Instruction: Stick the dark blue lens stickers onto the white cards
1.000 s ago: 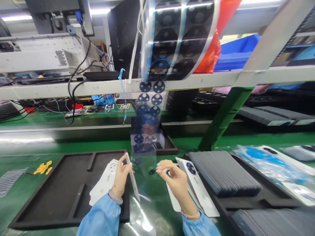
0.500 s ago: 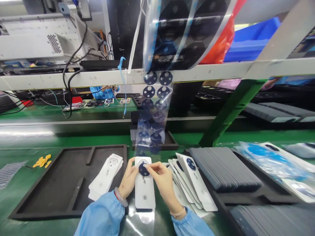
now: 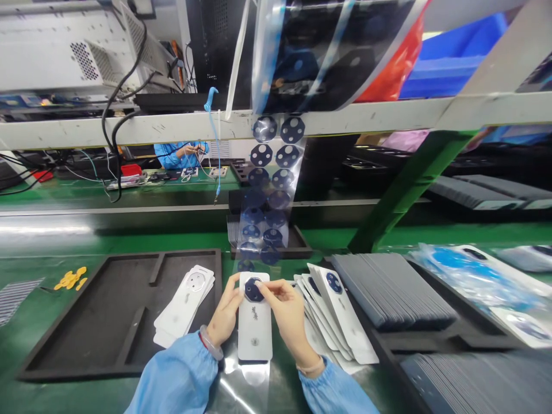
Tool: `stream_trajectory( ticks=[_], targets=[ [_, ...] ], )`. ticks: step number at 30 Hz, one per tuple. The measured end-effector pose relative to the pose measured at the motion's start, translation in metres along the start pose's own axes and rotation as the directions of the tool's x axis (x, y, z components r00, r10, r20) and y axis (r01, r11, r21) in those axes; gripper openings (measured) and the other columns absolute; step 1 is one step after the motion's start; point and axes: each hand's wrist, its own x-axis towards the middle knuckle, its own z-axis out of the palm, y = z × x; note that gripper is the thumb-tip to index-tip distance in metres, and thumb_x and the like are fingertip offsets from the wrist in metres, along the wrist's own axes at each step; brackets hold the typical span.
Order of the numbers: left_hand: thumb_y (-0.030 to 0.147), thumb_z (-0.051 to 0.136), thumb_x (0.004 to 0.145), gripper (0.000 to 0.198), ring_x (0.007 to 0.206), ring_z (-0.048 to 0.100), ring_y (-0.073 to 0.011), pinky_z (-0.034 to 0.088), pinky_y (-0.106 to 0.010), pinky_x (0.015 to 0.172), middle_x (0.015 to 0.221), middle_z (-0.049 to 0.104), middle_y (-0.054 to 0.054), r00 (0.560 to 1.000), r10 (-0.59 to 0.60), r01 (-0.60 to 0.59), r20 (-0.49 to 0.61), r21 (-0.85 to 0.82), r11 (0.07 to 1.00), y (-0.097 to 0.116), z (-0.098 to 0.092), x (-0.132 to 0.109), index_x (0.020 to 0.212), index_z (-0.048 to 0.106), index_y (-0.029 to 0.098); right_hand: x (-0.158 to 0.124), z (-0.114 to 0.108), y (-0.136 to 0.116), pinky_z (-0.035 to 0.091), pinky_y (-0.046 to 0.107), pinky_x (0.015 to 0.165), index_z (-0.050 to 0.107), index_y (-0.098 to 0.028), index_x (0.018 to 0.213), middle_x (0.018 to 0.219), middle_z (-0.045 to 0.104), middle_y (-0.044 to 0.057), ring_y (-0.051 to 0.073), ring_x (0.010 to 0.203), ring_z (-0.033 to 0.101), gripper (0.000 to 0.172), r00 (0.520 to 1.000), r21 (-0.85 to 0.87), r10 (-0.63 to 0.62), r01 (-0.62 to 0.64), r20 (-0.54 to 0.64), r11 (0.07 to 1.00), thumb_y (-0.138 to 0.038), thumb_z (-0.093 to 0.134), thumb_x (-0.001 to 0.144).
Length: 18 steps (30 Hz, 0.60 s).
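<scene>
A white phone back cover [image 3: 255, 330] stands upright in front of me, with dark lettering and a small round mark. My left hand [image 3: 225, 317] grips its upper left edge. My right hand [image 3: 288, 313] pinches a dark blue round camera sticker [image 3: 252, 290], which lies over the round camera area near the cover's top. The fingertips hide part of the sticker. To the left, a few white covers with bare camera rings [image 3: 184, 305] lie overlapped at the tray's edge. On the right, several covers are fanned out, the top one [image 3: 345, 316] bearing a dark camera sticker.
A clear strip [image 3: 276, 178] of dark round stickers hangs from a roll [image 3: 328, 57]. A black tray [image 3: 95, 310] lies left, yellow pieces [image 3: 71, 279] beyond it. Rows of grey panels [image 3: 392, 293] fill a right-hand tray. A green post [image 3: 409, 190] slants behind. Another person's blue sleeves [image 3: 170, 155] show at the back.
The sticker has shifted from hanging over the camera ring's lower part up onto the ring, and the lettering beneath is uncovered. My right hand has moved slightly up with it.
</scene>
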Motion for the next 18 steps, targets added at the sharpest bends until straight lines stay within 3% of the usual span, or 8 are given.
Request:
stream_trajectory(
  ticks=[11,18],
  targets=[
    [0.048,0.060,0.086,0.049,0.055,0.052,-0.0108,0.034,-0.021,0.051,0.079,0.068,0.000,1.000,-0.017,0.017,-0.003,0.015,1.000,0.0003,-0.0002,-0.0004,0.123,0.042,0.022,0.0002,0.0005,-0.0021,0.052,0.031,0.064,0.068,-0.018,0.070,0.069,0.069,0.003,0.019,0.065,0.063,0.030,1.000,0.047,0.015,-0.014,-0.012,0.999,-0.045,0.082,0.068],
    [0.049,0.059,0.085,0.049,0.058,0.054,-0.0132,0.037,-0.022,0.054,0.071,0.064,0.002,1.000,-0.014,0.014,-0.007,0.022,1.000,0.0028,0.0015,-0.0008,0.123,0.043,0.022,-0.0004,0.0008,-0.0020,0.052,0.030,0.064,0.069,-0.018,0.071,0.069,0.070,0.003,0.018,0.064,0.063,0.031,1.000,0.038,0.013,-0.012,-0.021,0.999,-0.045,0.082,0.067]
  ],
)
